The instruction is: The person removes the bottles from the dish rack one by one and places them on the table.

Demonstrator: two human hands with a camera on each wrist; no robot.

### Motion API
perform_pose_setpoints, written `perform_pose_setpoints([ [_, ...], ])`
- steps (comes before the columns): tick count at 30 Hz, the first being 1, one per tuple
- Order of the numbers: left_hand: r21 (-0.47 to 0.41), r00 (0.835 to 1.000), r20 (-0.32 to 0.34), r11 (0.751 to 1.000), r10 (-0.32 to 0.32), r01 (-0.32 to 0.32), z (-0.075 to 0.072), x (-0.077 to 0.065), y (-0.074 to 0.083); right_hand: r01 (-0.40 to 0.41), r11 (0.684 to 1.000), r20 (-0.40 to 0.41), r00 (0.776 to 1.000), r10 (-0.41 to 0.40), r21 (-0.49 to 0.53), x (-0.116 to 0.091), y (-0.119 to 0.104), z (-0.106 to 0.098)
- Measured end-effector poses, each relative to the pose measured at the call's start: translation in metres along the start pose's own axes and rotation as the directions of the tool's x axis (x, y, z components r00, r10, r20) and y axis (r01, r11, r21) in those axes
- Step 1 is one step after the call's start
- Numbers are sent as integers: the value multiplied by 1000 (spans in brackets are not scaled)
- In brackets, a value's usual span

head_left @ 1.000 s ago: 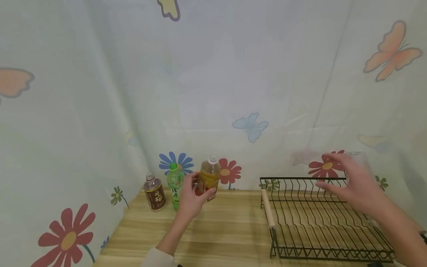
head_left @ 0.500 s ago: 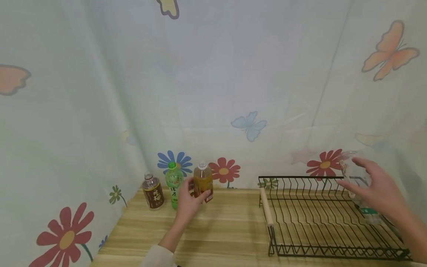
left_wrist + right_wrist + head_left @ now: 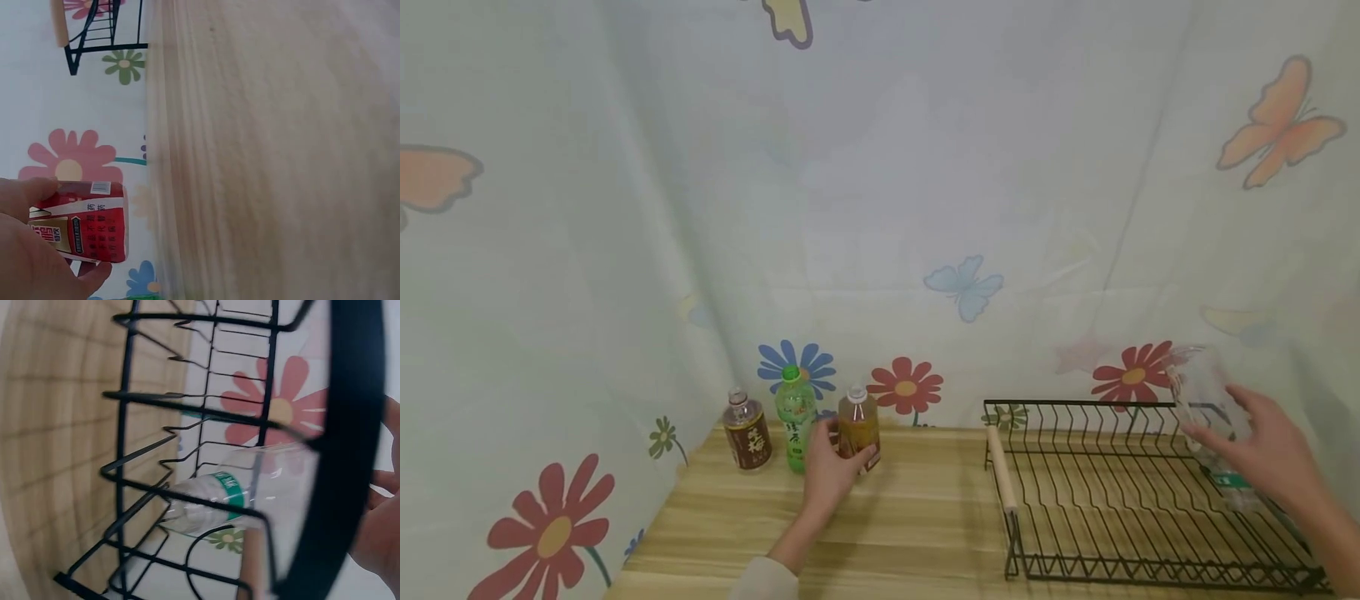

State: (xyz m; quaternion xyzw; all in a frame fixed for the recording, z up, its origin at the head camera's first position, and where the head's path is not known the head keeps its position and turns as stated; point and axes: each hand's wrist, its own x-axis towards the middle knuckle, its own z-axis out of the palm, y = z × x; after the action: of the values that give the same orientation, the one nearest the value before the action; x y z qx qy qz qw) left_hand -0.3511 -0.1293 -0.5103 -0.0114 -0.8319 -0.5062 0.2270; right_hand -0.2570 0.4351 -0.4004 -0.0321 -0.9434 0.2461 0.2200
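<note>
My left hand (image 3: 833, 468) grips an amber drink bottle (image 3: 857, 421) with a pale cap, held upright at the back of the table. Its red label (image 3: 94, 225) shows in the left wrist view. Beside it stand a green tea bottle (image 3: 793, 417) and a dark-labelled bottle (image 3: 747, 433). A clear bottle (image 3: 1198, 383) with a green band (image 3: 229, 489) leans in the wire rack (image 3: 1000, 467). My right hand (image 3: 1270, 442) is at its right side, thumb and fingers spread apart. The rack's bar partly hides the hand in the right wrist view.
The black rack with a wooden handle takes up the table's right side. Bare wooden tabletop (image 3: 917, 517) lies between the rack and the bottles. A flowered curtain (image 3: 865, 208) hangs close behind and along the left.
The amber bottle has come down and slightly left in my left hand. My right hand has drawn back to the right and down, leaving more of the clear bottle visible.
</note>
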Motion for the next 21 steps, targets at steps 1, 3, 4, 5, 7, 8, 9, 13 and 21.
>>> perform_pose_setpoints([
  [1,5,1000,-2,1000,-3,3,0,0,-1,-13,1000,4,1000,13,-2,0,3,1],
  [3,8,1000,-3,1000,-6,6,1,0,-2,-34,999,12,999,34,-5,1,9,4],
  [4,6,1000,-2,1000,-6,6,2,-1,-3,-43,999,14,999,43,-7,2,12,5],
  [5,6,1000,-2,1000,-6,6,2,-1,-4,-50,999,14,999,50,-13,2,15,7],
  [7,13,1000,1,1000,3,-3,3,-1,-5,-65,998,14,998,65,-20,3,20,10],
  [8,15,1000,2,1000,5,-5,3,-1,-6,-70,997,9,998,70,-23,3,23,11],
  [9,21,1000,4,1000,7,-7,4,-1,-6,-72,997,5,997,72,-30,3,26,13],
  [13,54,1000,11,999,4,-4,4,-2,-8,-84,996,6,996,84,-40,4,34,18],
  [21,108,999,43,994,3,-8,6,0,-13,-83,996,-10,997,82,-31,6,49,24],
])
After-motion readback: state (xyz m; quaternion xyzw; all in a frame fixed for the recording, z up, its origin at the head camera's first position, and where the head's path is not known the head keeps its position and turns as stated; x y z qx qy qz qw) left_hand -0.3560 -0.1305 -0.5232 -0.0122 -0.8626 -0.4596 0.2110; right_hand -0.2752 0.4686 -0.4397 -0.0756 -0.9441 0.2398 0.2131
